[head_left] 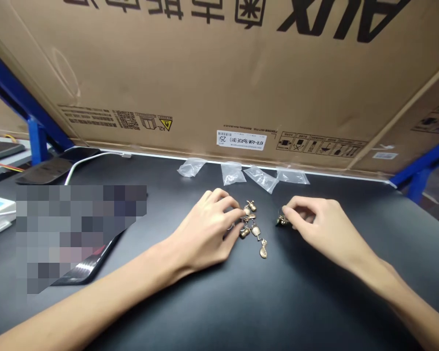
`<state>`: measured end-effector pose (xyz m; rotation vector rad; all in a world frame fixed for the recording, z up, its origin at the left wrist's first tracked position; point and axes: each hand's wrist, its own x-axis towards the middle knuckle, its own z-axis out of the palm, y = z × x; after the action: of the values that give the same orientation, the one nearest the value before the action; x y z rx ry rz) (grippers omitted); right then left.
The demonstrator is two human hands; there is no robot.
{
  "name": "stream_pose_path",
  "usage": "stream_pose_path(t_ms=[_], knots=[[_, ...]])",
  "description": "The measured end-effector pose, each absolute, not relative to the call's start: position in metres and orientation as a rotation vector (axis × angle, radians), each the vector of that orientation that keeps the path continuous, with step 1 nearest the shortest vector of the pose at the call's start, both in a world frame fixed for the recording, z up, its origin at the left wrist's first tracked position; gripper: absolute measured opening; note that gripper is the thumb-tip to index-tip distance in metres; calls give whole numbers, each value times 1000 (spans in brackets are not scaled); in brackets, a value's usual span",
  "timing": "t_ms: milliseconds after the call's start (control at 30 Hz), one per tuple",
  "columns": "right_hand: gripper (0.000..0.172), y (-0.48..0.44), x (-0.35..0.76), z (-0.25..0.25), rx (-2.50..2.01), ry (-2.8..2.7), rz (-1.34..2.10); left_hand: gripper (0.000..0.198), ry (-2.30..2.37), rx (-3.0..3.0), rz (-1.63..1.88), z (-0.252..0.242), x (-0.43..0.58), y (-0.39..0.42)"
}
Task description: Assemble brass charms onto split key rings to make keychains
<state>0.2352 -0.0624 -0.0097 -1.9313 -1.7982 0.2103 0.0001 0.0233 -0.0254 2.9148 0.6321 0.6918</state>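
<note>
A small pile of bronze-coloured metal charms with rings and short chains (255, 230) lies on the dark tabletop between my hands. My left hand (214, 231) rests at the pile's left edge, its fingers bent and apart, the fingertips touching the nearest pieces. To the right of the pile, my right hand (309, 219) is closed in a pinch on a metal keychain charm (281, 221) with a thin ring. The rest of that charm is partly hidden by the fingers. One rounded charm (264, 250) hangs out from the pile toward me.
Several clear plastic bags (233, 173) lie along the back edge. A large cardboard box (205, 73) stands behind them, between blue metal supports (38, 139). On the left are a black phone-like slab (53, 168), a white cable (82, 160) and a dark-edged device (91, 263), partly blurred out.
</note>
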Motion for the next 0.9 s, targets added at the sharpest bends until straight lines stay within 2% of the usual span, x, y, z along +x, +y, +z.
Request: stream_pose_path(t_ms=[133, 233, 433, 600, 800, 900], knots=[[28, -60, 240, -12, -2182, -1776, -121, 24, 547, 3019, 583, -28, 1, 18], [23, -63, 237, -12, -2135, -1777, -297, 22, 469, 3071, 589, -32, 3, 17], [19, -73, 217, -18, -1674, -2245, 120, 26, 421, 3213, 554, -35, 4, 18], [20, -73, 212, -27, -1679, -2350, 100, 35, 248, 3326, 541, -29, 2, 20], [18, -70, 215, -27, -1738, -2287, 109, 31, 327, 3306, 563, -29, 3, 20], [18, -70, 215, -27, -1747, -2256, 96, 38, 314, 3327, 486, -26, 3, 18]])
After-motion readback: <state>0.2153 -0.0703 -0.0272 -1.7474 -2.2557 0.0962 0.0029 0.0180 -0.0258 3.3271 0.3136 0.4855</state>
